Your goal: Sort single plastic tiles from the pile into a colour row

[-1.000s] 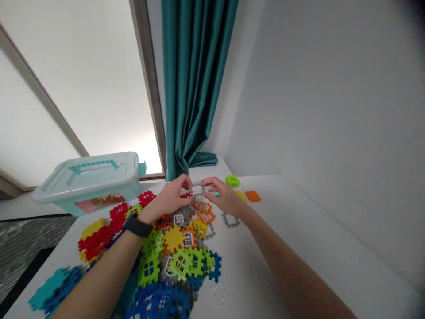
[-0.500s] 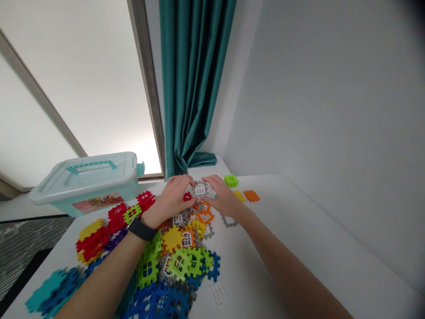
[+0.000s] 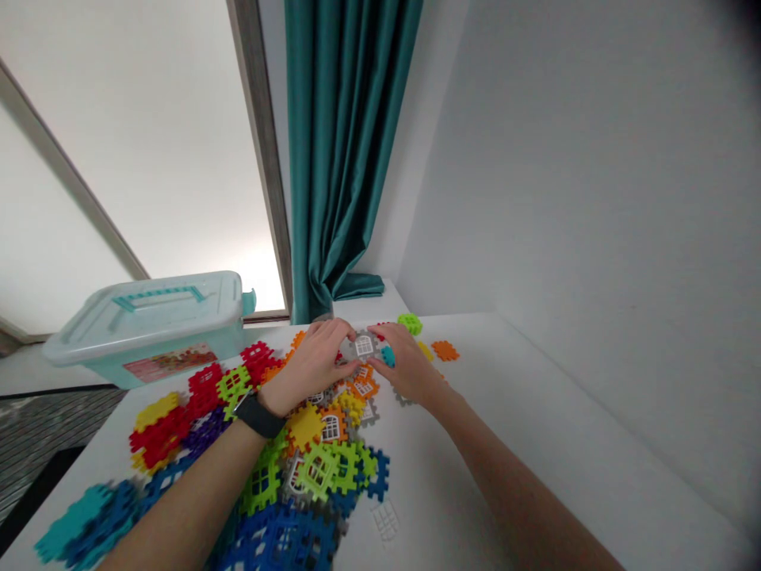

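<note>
Both my hands meet over a pile of coloured interlocking plastic tiles on a white table (image 3: 535, 444). My left hand (image 3: 312, 361), with a black band on its wrist, pinches the left side of a grey tile with a white window (image 3: 363, 346). My right hand (image 3: 401, 361) grips the same grey tile from the right, fingers curled. A small teal piece (image 3: 388, 356) shows by my right thumb. Orange window tiles (image 3: 360, 386) lie just under the hands.
A pale teal lidded storage box (image 3: 148, 321) stands at the back left. Loose green (image 3: 410, 323) and orange (image 3: 444, 350) tiles lie beyond my right hand. Blue, green, red and yellow tiles spread toward the near left edge. A teal curtain (image 3: 345, 159) hangs behind; a wall runs along the right.
Both hands have shifted slightly to the right and away with the grey window tile, and they have turned it so that its window faces up more.
</note>
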`<state>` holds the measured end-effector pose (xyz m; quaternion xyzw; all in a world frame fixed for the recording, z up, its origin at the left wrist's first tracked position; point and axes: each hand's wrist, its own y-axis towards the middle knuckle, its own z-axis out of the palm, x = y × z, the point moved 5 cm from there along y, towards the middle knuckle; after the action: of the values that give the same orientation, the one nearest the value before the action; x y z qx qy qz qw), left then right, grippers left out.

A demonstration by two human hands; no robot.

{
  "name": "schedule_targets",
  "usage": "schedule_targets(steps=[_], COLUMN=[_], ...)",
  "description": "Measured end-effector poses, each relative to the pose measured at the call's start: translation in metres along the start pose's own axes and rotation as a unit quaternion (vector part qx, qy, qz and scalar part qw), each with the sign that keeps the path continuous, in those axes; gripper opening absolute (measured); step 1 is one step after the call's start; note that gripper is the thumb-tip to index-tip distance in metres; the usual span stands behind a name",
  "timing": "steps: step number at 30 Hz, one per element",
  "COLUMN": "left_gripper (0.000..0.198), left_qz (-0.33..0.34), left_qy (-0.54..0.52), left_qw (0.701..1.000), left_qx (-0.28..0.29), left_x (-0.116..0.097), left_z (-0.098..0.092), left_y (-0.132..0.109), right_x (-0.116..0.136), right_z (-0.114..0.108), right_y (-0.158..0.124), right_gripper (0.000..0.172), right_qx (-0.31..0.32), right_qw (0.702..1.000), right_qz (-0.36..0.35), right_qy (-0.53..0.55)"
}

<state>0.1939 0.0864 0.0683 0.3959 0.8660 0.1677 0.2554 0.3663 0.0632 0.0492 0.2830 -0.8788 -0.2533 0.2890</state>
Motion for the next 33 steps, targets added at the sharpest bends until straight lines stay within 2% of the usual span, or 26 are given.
schedule_targets(steps=[4,9,17,26,33], left_gripper=[0.030,0.025,0.022,0.030,0.033], left_qz=[0.008,0.025,0.038,0.041,0.043], left_qy=[-0.002,0.010,0.042,0.052,0.054], left_qw=[0.999,0.996,0.981,0.975,0.975], left_qx=[0.032,0.089,0.185,0.212,0.211], left_x=[-0.011,-0.017,-0.013,-0.005,-0.001], left_z=[0.007,0.017,0.034,0.045,0.046], left_y=[-0.002,-0.005,-0.010,-0.017,-0.019], right_x=[-0.005,-0.020,-0.041,-0.039,-0.042], right_z=[-0.007,-0.018,-0.024,-0.021,-0.020], right_y=[-0.018,-0.048,-0.097,-0.095,-0.098], right_gripper=[0.035,0.024,0.027,0.023,0.022], right_qx=[-0.004,0.033,0.072,0.078,0.091], right_qw=[1.000,0.999,0.993,0.991,0.989], right_qz=[0.003,0.016,0.069,0.085,0.092], right_qy=[-0.011,-0.025,-0.057,-0.072,-0.071])
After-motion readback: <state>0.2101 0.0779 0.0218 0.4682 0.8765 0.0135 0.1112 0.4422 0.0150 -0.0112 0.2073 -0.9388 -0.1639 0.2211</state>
